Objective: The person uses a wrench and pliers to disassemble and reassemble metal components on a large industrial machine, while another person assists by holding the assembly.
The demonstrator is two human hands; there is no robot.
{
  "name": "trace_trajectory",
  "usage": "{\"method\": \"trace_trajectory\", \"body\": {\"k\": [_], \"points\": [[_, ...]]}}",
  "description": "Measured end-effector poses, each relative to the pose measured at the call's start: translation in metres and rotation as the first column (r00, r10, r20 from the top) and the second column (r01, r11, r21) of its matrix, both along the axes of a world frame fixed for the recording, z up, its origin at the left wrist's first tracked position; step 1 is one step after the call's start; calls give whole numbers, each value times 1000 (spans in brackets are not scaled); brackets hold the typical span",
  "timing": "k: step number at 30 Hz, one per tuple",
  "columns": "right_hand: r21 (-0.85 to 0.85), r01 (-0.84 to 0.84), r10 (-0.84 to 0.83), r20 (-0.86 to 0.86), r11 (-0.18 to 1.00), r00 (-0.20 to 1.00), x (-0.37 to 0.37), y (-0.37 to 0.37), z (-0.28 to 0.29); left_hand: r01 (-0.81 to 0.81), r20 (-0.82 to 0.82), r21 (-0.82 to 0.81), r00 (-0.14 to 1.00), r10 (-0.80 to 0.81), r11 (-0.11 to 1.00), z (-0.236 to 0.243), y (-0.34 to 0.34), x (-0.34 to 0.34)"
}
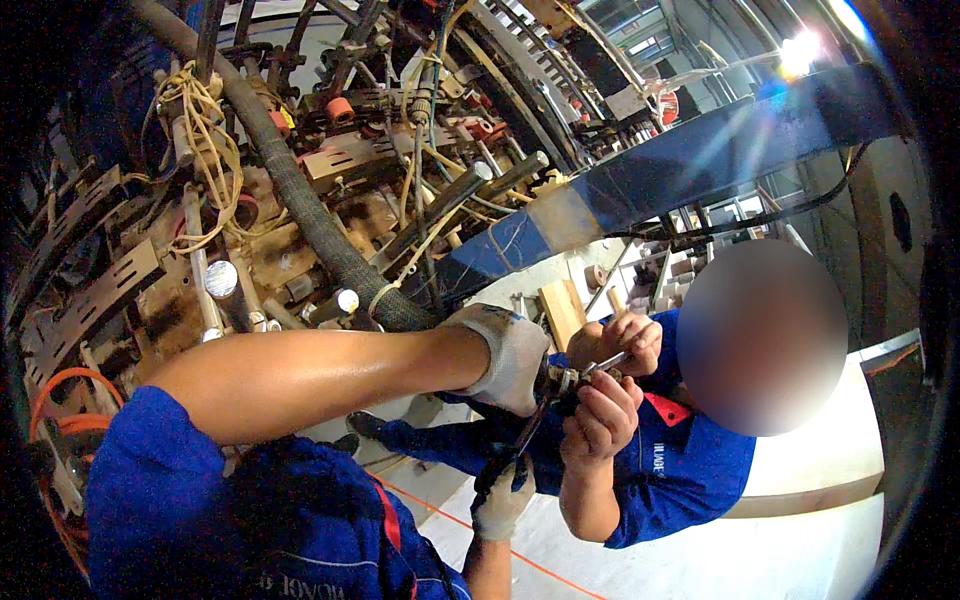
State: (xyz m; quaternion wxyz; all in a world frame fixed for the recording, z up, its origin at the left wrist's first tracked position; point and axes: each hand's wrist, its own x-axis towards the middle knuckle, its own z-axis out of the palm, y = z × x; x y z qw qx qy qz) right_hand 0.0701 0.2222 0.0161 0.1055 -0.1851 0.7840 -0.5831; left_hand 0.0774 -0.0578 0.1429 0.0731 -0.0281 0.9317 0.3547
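Note:
My left hand (505, 360), in a pale work glove, is closed around the end of a thick dark braided hose (345, 265). Beyond the glove a metal fitting (556, 380) sticks out from the hose end. Lower down, my right hand (505, 500), also gloved with dark fingers, grips a slim dark metal hand tool (532, 428). This tool slants up to the fitting; its exact kind is unclear. A co-worker facing me has both bare hands at the same fitting. One hand (625, 340) is on a shiny slim metal tool (608, 364), the other (603, 415) is just below it.
Machinery with rods, slotted plates (100, 295) and bundled yellowish cables (210, 150) fills the left. A blue beam (680, 190) crosses behind the co-worker (690, 450). A wooden block (562, 312) lies beyond the hands. An orange line (430, 505) runs along the floor.

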Motion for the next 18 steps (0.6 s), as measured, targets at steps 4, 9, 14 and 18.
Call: {"method": "trace_trajectory", "body": {"k": [4, 9, 14, 18], "points": [[-125, 122, -91, 227, 985, 970, 16, -8, 3, 9, 57, -24, 998, -8, 1000, -4, 5, -3], [-45, 137, -126, 191, 989, 973, 17, 16, -27, 2, 19, -84, 1000, 0, 996, -25, 19, -4], [39, 101, -106, 162, 994, 981, 5, 11, -33, -27, 43, -29, 999, 28, 999, -15, 4, -17], [115, 93, -117, 224, 989, 968, 8, 7, -23, -20, -29, 19, 999, 21, 1000, -33, 7, -22]]}}
